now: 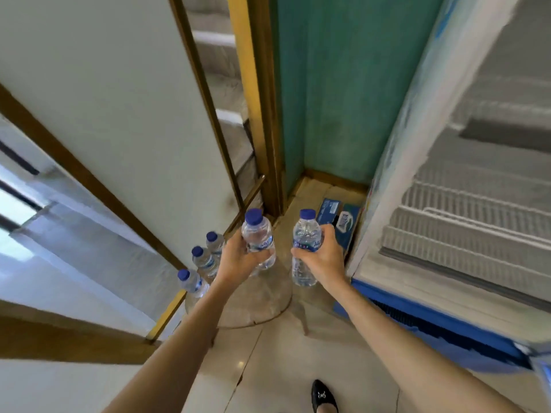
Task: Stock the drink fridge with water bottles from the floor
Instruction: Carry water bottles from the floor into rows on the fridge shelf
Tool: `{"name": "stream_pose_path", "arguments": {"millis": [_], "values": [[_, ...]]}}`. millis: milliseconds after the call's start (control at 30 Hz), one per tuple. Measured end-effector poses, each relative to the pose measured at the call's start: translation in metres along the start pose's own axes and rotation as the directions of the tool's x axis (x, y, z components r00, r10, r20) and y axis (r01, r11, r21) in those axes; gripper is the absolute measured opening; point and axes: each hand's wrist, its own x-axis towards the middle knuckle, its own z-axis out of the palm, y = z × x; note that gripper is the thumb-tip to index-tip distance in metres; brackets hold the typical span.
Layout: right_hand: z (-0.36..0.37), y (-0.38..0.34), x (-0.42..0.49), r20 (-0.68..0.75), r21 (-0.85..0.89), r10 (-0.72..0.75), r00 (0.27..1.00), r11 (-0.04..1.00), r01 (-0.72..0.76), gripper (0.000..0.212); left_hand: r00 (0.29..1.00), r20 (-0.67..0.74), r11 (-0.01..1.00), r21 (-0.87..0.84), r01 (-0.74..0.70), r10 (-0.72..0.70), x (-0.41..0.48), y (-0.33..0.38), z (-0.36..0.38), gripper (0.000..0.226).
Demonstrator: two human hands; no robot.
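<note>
Fridge: stands open, wire shelves showing inside. Blue box: lies flat on the floor against the fridge's left side. Right hand: wraps round a bottle, held upright just left of the fridge. Left hand: grips a second bottle, further left. Floor bottles: stand three in a row, furthest left of the fridge.

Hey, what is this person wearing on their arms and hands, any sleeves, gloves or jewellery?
Nothing shows. The left hand and right hand are ungloved, with no ring, watch or bracelet visible. The left forearm and right forearm are sleeveless down to the frame's edge.
</note>
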Motion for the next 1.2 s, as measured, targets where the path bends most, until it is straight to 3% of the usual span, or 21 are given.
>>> {"name": "stream_pose_path", "arguments": {"millis": [233, 367, 533, 733, 833, 967, 1067, 1200], "values": [[-0.125, -0.128, -0.008, -0.204, 0.010, -0.262, 0.943, 0.963, 0.269, 0.055, 0.938, 0.154, 0.951, -0.068, -0.303, 0.310, 0.014, 0.195, -0.012, 0.055], [-0.206, -0.197, -0.020, -0.349, 0.004, -0.352, 0.869, 0.926, 0.377, 0.055, 0.852, 0.226, 0.881, -0.110, -0.459, 0.472, 0.013, 0.302, 0.001, 0.039], [-0.305, -0.258, -0.034, -0.514, -0.045, -0.419, 0.748, 0.884, 0.465, 0.050, 0.708, 0.328, 0.776, -0.167, -0.608, 0.625, -0.002, 0.422, 0.035, 0.035], [-0.415, -0.298, -0.026, -0.626, -0.206, -0.473, 0.620, 0.867, 0.453, 0.057, 0.615, 0.344, 0.699, -0.224, -0.680, 0.709, 0.002, 0.529, 0.093, 0.035], [-0.462, -0.310, -0.007, -0.644, -0.242, -0.479, 0.596, 0.867, 0.435, 0.061, 0.612, 0.320, 0.686, -0.227, -0.692, 0.723, 0.016, 0.567, 0.126, 0.035], [-0.514, -0.317, 0.028, -0.634, -0.241, -0.466, 0.617, 0.877, 0.415, 0.063, 0.685, 0.260, 0.732, -0.189, -0.655, 0.680, 0.051, 0.602, 0.169, 0.068], [-0.536, -0.317, 0.059, -0.616, -0.244, -0.444, 0.651, 0.893, 0.379, 0.085, 0.743, 0.179, 0.765, -0.149, -0.627, 0.644, 0.078, 0.611, 0.197, 0.058], [-0.545, -0.315, 0.101, -0.584, -0.198, -0.390, 0.711, 0.919, 0.342, 0.083, 0.773, 0.146, 0.786, -0.158, -0.598, 0.618, 0.107, 0.614, 0.226, 0.065]]}}
